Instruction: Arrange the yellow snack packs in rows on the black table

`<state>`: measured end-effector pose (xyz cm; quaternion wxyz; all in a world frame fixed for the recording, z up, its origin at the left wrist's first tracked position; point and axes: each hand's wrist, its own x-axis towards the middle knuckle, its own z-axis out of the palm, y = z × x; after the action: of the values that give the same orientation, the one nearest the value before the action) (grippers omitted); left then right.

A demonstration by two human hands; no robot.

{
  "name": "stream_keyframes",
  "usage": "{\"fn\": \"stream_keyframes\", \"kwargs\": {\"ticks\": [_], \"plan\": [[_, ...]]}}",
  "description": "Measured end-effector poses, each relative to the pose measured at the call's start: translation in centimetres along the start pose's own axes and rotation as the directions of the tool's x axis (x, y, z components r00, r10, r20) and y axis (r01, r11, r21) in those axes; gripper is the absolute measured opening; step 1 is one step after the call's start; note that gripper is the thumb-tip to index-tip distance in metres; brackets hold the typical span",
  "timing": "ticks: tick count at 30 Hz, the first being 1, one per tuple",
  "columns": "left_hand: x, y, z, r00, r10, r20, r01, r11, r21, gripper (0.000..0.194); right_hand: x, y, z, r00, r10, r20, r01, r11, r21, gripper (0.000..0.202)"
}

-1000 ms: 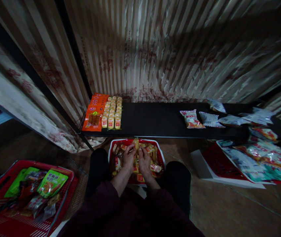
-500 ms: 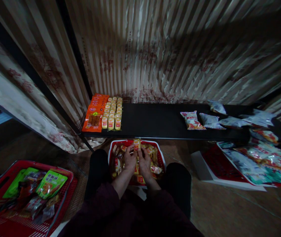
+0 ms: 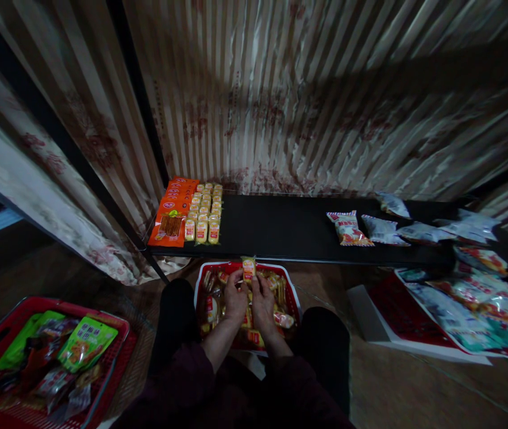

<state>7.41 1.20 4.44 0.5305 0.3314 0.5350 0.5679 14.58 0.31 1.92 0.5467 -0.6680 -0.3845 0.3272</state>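
Between my left hand (image 3: 236, 298) and my right hand (image 3: 262, 300) a small yellow wrapped snack (image 3: 249, 269) stands upright, pinched by the fingertips of both. Both hands are over a red basket with a white rim (image 3: 296, 296), which holds several more wrapped snacks. Beyond it, on the black shelf (image 3: 276, 226), similar yellow snacks (image 3: 201, 231) are lined up in rows. An orange snack packet (image 3: 171, 225) lies at their left, against them.
Chip bags (image 3: 349, 229) lie on the shelf's right part. A red basket (image 3: 122, 339) with green packets is at the lower left. At the right, a white-edged box (image 3: 372, 316) stands by large snack bags (image 3: 468, 307). A striped curtain (image 3: 280, 119) hangs behind.
The view has tilted up slightly, so the shelf and basket sit lower in the picture. Both hands still hold the snack, which now shows its front label more clearly.
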Motion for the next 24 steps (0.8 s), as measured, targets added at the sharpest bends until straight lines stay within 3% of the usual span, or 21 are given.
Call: {"fn": "stream_keyframes", "kwargs": {"ticks": [10,24], "plan": [[1.4,1.6,0.7,0.996,0.085,-0.01,-0.084,0.995,0.062,0.03,2.3,-0.5,0.4,0.998,-0.067,0.014,0.067,0.997,-0.046,0.047],[6.0,3.3,2.5,0.979,0.195,-0.059,-0.188,0.976,0.113,0.037,7.2,-1.6,2.6,0.995,-0.086,0.043,0.088,0.995,-0.044,0.051]]}}
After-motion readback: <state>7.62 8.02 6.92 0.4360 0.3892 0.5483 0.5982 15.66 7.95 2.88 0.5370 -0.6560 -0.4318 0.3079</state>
